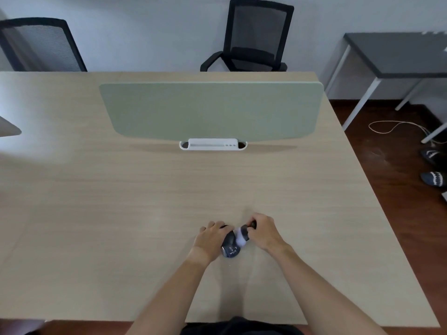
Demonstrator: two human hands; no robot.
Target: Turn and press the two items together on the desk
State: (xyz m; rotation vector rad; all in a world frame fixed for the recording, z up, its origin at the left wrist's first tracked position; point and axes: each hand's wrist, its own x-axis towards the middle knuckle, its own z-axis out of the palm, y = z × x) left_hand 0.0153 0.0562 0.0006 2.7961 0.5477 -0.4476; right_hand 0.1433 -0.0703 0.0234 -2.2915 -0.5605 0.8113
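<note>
Both forearms reach over the desk [121, 189]. Socks [233, 243], near the divider [210, 110]: half-rolled, I judge; left hand [210, 240] grips the bundle, right hand [263, 232] pinches its end.

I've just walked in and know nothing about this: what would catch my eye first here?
Two bare hands meet near the front of a pale wooden table: the left hand and right hand both hold a small dark and white bundle, perhaps rolled socks. Behind them a green divider panel stands across the table, with a black chair beyond.
</note>
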